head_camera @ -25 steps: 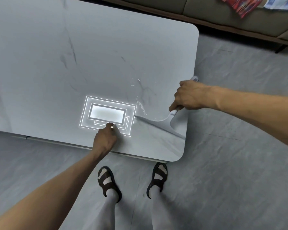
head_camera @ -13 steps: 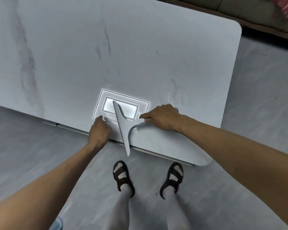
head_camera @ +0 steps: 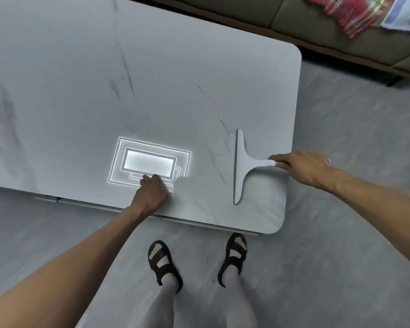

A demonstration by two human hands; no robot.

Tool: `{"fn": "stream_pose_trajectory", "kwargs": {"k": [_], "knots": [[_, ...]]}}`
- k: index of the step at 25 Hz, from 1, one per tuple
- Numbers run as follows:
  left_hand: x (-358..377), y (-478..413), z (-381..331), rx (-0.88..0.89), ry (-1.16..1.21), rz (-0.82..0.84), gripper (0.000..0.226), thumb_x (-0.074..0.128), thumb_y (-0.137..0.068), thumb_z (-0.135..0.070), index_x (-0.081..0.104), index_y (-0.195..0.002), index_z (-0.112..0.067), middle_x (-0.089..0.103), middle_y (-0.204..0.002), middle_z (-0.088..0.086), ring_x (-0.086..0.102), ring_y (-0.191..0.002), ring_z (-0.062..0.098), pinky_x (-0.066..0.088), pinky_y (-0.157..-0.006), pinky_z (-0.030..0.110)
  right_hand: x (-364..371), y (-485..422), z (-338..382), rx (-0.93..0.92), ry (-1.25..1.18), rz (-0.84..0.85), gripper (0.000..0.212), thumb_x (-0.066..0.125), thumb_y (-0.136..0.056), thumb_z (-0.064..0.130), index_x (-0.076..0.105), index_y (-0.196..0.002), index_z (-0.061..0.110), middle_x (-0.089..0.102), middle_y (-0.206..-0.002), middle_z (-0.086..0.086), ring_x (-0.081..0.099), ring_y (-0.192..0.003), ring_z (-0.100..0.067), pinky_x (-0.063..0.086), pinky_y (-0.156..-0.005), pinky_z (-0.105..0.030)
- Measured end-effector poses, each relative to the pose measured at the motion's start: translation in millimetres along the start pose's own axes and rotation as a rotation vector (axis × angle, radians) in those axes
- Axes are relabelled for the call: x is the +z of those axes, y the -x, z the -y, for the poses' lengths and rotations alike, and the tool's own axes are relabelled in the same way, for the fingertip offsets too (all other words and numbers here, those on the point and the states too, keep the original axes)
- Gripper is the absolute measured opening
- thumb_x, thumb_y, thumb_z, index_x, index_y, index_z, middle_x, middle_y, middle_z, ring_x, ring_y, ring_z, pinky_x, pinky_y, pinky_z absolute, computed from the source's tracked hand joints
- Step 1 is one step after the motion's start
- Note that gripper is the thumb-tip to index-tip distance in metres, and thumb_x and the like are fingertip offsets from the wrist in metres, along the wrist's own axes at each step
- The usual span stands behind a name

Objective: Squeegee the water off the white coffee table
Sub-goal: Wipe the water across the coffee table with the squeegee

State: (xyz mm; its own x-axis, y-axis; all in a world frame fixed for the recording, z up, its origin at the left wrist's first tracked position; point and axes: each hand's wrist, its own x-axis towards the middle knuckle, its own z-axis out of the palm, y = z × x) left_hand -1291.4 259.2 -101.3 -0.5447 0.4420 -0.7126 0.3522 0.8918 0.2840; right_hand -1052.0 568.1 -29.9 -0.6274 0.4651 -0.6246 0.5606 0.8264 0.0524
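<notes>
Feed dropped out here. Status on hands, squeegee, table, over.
Right hand grips squeegee handle. Blade on white coffee table, near right edge. Left hand braced on tabletop, left of blade; no other obstacle seen.

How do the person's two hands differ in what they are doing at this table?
The right hand grips the handle of the squeegee; the left hand holds nothing. The left hand rests on the white coffee table near its front edge, beside the bright reflection; the right hand sits at the table's right edge. Both hands are bare, with fingers curled.
</notes>
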Motion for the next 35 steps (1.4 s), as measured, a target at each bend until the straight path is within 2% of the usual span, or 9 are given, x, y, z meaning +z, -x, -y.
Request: {"fn": "stream_pose_trajectory", "kwargs": {"k": [5, 9, 12, 15, 18, 24, 27, 30, 35], "knots": [[-24, 12, 26, 0.007, 0.151, -0.031, 0.036, 0.041, -0.096, -0.019, 0.05, -0.13, -0.009, 0.062, -0.126, 0.018, 0.057, -0.115, 0.037, 0.043, -0.09, 0.036, -40, 12, 19, -0.006, 0.03, -0.04, 0.029, 0.026, -0.1, 0.055, 0.048, -0.119, 0.058, 0.071, -0.105, 0.005, 0.066, -0.092, -0.027, 0.052, -0.074, -0.038], [-38, 15, 39, -0.122, 0.302, -0.153, 0.041, 0.039, -0.099, -0.026, 0.045, -0.137, -0.012, 0.063, -0.126, 0.021, 0.058, -0.114, 0.039, 0.045, -0.09, 0.037, -46, -3, 106, -0.314, 0.012, 0.0, 0.032, 0.026, -0.099, 0.057, 0.044, -0.125, 0.059, 0.068, -0.094, 0.012, 0.063, -0.089, -0.022, 0.042, -0.065, -0.033], [-42, 9, 50, -0.242, 0.366, -0.241, 0.047, 0.039, -0.099, -0.024, 0.038, -0.144, -0.011, 0.062, -0.127, 0.021, 0.056, -0.12, 0.039, 0.043, -0.092, 0.037, -19, -23, 180, -0.572, 0.039, 0.104, 0.035, 0.026, -0.101, 0.053, 0.043, -0.132, 0.057, 0.049, -0.074, 0.01, 0.051, -0.074, -0.019, 0.037, -0.06, -0.032], [-38, 4, 54, -0.301, 0.381, -0.261, 0.049, 0.041, -0.096, -0.014, 0.036, -0.145, -0.011, 0.062, -0.127, 0.021, 0.055, -0.12, 0.039, 0.041, -0.089, 0.035, 3, -45, 209, -0.723, 0.108, 0.153, 0.037, 0.028, -0.103, 0.048, 0.041, -0.136, 0.055, 0.052, -0.083, 0.006, 0.048, -0.077, -0.021, 0.026, -0.054, -0.028], [-30, 1, 33, -0.308, 0.369, -0.237, 0.053, 0.045, -0.093, -0.012, 0.035, -0.146, -0.011, 0.059, -0.133, 0.019, 0.053, -0.124, 0.039, 0.043, -0.096, 0.038, -1, -75, 190, -0.771, 0.146, 0.082, 0.037, 0.03, -0.104, 0.042, 0.042, -0.137, 0.053, 0.063, -0.095, 0.0, 0.059, -0.087, -0.027, 0.019, -0.051, -0.026], [-14, -33, -63, -0.112, 0.149, -0.335, 0.031, 0.038, -0.096, -0.009, 0.053, -0.121, 0.001, 0.058, -0.125, 0.02, 0.054, -0.116, 0.036, 0.042, -0.097, 0.039, -52, -136, 68, -0.456, -0.07, -0.035, 0.035, 0.027, -0.099, 0.054, 0.045, -0.127, 0.06, 0.066, -0.123, 0.004, 0.06, -0.11, -0.031, 0.044, -0.085, -0.039], [1, -55, -114, 0.016, -0.022, -0.226, 0.047, 0.046, -0.089, -0.006, 0.041, -0.135, 0.002, 0.046, -0.135, 0.021, 0.046, -0.121, 0.036, 0.04, -0.101, 0.042, -52, -131, 0, -0.32, -0.129, -0.06, 0.033, 0.023, -0.098, 0.052, 0.045, -0.121, 0.061, 0.069, -0.111, 0.007, 0.061, -0.098, -0.028, 0.046, -0.081, -0.04], [18, -72, -153, -0.042, 0.017, -0.114, 0.074, 0.057, -0.088, -0.016, 0.021, -0.152, -0.013, 0.019, -0.156, 0.02, 0.026, -0.141, 0.042, 0.029, -0.113, 0.051, -37, -109, -59, -0.18, -0.157, -0.125, 0.036, 0.026, -0.101, 0.045, 0.046, -0.128, 0.057, 0.069, -0.116, 0.009, 0.063, -0.1, -0.026, 0.041, -0.073, -0.032], [27, -82, -171, -0.163, -0.026, -0.003, 0.092, 0.064, -0.086, -0.03, 0.005, -0.156, -0.017, -0.005, -0.159, 0.026, 0.005, -0.147, 0.048, 0.015, -0.117, 0.06, -40, -70, -116, -0.034, -0.14, -0.151, 0.034, 0.033, -0.101, 0.047, 0.05, -0.13, 0.054, 0.071, -0.099, 0.007, 0.065, -0.087, -0.025, 0.037, -0.064, -0.03]]}}
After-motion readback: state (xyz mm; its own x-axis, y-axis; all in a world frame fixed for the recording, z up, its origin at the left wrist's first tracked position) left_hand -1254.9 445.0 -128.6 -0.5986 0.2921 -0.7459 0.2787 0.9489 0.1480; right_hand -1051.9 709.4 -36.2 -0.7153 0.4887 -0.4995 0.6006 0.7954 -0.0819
